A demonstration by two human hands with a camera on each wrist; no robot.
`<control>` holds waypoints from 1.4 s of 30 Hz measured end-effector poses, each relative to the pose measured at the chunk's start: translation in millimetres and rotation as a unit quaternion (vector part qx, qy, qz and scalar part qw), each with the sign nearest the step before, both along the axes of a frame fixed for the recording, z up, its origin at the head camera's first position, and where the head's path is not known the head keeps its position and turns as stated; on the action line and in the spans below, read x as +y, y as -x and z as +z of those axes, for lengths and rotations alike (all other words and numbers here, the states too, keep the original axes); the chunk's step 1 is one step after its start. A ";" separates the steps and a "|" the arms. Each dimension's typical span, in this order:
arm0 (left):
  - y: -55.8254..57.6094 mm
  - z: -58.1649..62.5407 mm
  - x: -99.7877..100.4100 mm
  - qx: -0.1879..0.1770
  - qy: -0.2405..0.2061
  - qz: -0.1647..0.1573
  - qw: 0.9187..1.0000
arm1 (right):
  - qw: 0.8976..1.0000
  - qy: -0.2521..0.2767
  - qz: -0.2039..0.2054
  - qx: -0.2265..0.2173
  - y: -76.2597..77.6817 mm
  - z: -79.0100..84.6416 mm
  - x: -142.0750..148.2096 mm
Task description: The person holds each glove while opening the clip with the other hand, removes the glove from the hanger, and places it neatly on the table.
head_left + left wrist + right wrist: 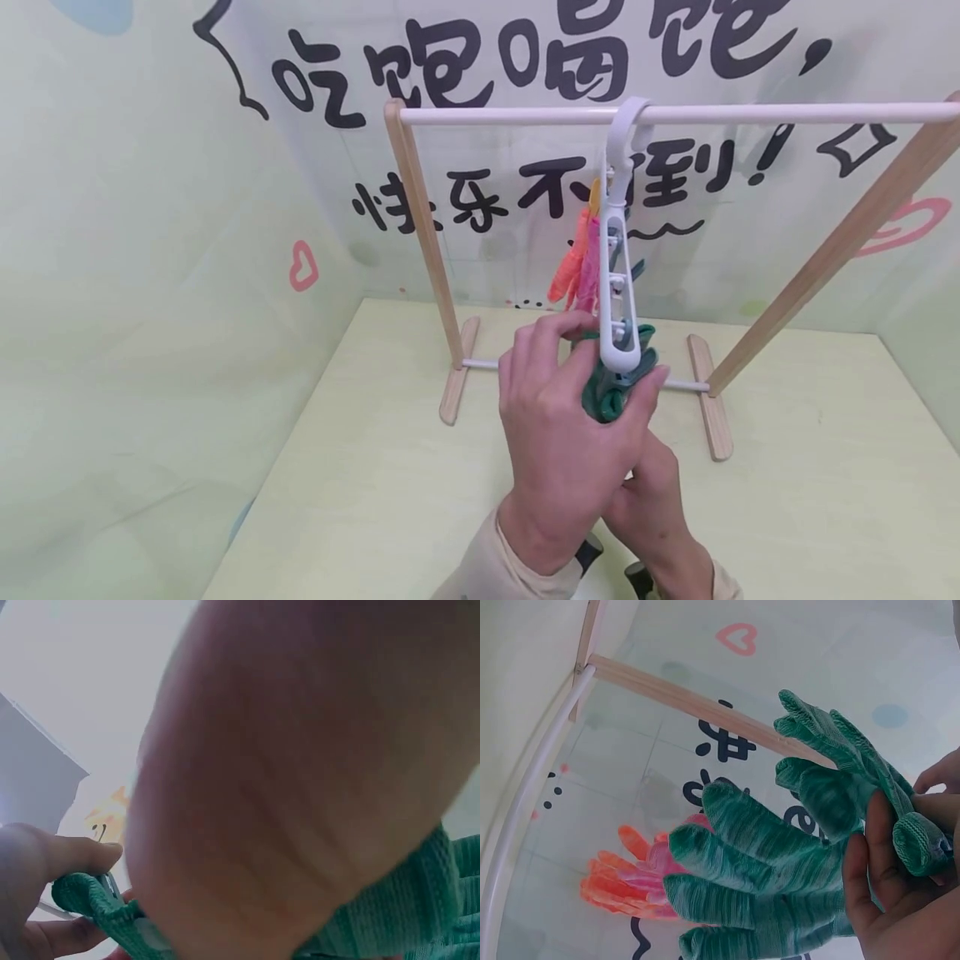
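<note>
A white multi-clip hanger [620, 358] hangs by its hook from a white rod. Green knitted gloves [603, 400] are at its near end, beside dark green clips [645, 364]. My left hand [562, 408] curves its fingers and thumb round the gloves there. Underneath, my right hand [651, 492] is partly covered by the left. In the right wrist view, curled fingers of the right hand [900, 907] grip a green glove [757, 889], its fingers spread leftward. A blurred arm or hand fills much of the left wrist view, beside fingertips pinching a rolled glove cuff [90, 892].
Orange gloves [570, 267] and pink gloves [590, 258] hang farther back on the hanger. The rack's wooden posts [427, 225] and feet [716, 429] flank the hands on a pale table [360, 500]. Behind stands a white backdrop with black lettering.
</note>
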State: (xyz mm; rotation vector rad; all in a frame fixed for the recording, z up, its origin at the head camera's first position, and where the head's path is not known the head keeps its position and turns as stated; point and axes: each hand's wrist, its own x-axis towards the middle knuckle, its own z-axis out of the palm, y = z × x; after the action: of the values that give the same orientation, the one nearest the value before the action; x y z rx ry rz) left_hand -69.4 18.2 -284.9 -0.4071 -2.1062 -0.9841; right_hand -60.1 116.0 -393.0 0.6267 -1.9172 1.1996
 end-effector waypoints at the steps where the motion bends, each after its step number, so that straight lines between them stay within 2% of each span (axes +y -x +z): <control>1: 0.2 0.2 0.1 0.006 0.003 0.003 1.000 | 1.000 0.000 0.001 0.000 0.0 0.1 0.2; 4: -0.2 0.3 0.0 0.015 0.011 0.010 1.000 | 1.000 -0.001 -0.003 0.000 0.6 -0.7 0.7; 11: -0.3 0.6 -0.3 0.035 0.016 0.004 0.999 | 0.999 -0.002 -0.027 0.035 3.6 -2.7 2.1; 18: 1.7 -0.4 -0.1 0.055 0.021 0.005 0.998 | 0.999 -0.014 -0.040 0.031 4.7 0.5 3.2; 22: 2.3 -1.3 -1.0 0.051 0.024 0.003 0.998 | 0.998 -0.018 -0.046 0.033 5.0 1.4 2.8; 30: 3.5 -2.3 -3.3 0.030 0.019 -0.015 0.999 | 0.999 0.000 -0.026 0.044 8.6 -3.3 3.9; 42: 5.8 -2.3 -5.7 0.032 0.015 -0.018 0.999 | 0.998 0.019 -0.002 0.054 10.5 -6.2 6.4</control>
State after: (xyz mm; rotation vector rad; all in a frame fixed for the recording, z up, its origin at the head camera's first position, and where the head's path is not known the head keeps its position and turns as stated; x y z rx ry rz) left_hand -75.2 12.5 -287.2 -0.4867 -2.0653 -0.9486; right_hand -70.6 122.4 -399.3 0.6542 -1.8012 1.1721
